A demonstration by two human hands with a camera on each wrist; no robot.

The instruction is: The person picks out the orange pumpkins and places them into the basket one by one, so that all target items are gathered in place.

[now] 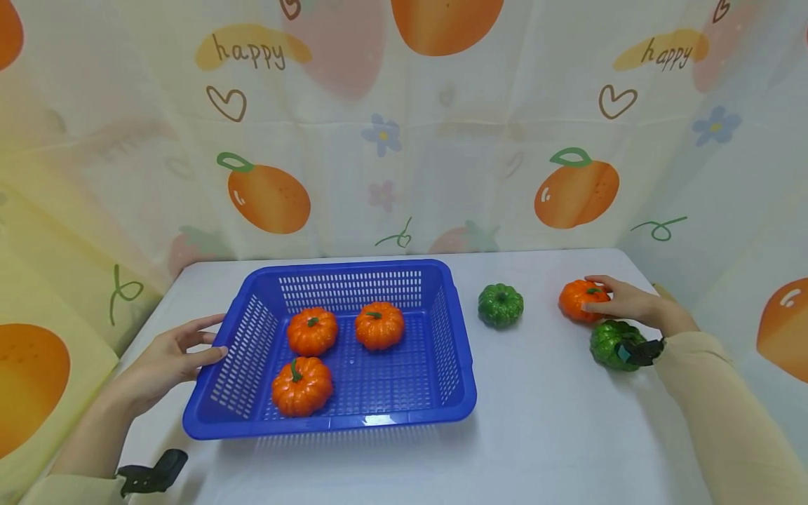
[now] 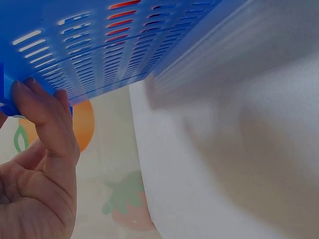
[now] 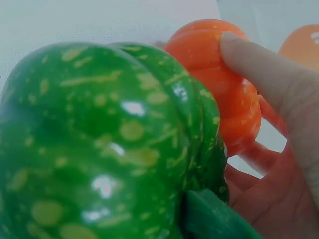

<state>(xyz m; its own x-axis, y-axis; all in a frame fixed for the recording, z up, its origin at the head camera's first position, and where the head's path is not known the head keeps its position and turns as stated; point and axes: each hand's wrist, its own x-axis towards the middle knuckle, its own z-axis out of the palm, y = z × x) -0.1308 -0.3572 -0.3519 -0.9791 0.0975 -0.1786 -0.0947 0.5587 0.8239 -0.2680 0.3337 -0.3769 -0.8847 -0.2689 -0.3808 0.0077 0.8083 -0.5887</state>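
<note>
At the left side of a blue plastic basket [image 1: 328, 424], my left hand [image 1: 165, 358] holds the rim, thumb on top and fingers against the outer side. In the left wrist view its fingertips curl at the edge of the basket wall [image 2: 99, 64]. My right hand [image 1: 631, 305] grips a small orange pumpkin [image 1: 576, 300] on the right of the table, thumb on one side and fingers on the other. A green pumpkin [image 1: 611, 345] sits just in front of that hand, partly covered by the wrist strap; it fills much of the right wrist view.
Inside the basket lie three orange pumpkins [image 1: 312, 332]. Another green pumpkin [image 1: 501, 306] stands on the white table [image 1: 536, 421], between the basket and my right hand. Behind the table hangs a curtain [image 1: 429, 175] printed with fruit.
</note>
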